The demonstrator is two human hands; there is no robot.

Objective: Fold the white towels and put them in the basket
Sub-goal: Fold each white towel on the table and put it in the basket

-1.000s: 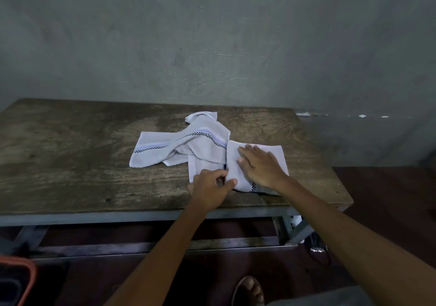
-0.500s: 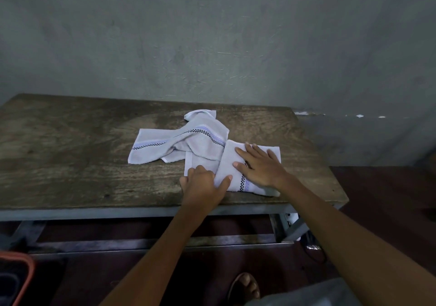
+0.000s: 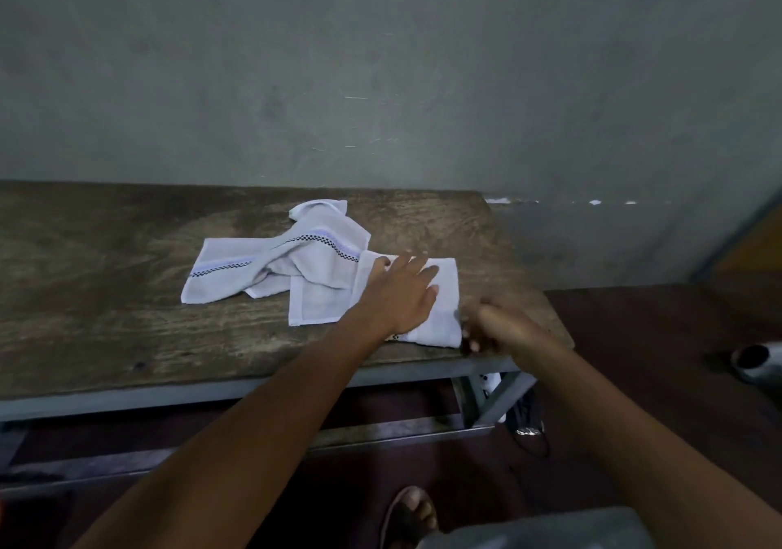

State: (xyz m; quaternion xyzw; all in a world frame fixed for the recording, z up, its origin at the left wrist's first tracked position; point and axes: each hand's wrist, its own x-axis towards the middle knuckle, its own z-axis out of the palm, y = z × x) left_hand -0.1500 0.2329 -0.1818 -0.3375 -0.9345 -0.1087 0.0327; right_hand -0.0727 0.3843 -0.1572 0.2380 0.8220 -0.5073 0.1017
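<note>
Wooden counter (image 3: 106,294), grey wall (image 3: 381,62) behind. Folded towel (image 3: 444,299) lies right of centre in the frame, near the counter's front edge. Left hand (image 3: 400,294) lies flat on it, fingers straight and spread, pressing down. Right hand (image 3: 486,330) is at the towel's right edge, blurred; fingers look curled, cannot tell whether they grip the cloth. Second towel (image 3: 292,260), crumpled, checked stripe showing, lies just left, touching the folded one. Sandalled foot (image 3: 410,514) at bottom centre.
</note>
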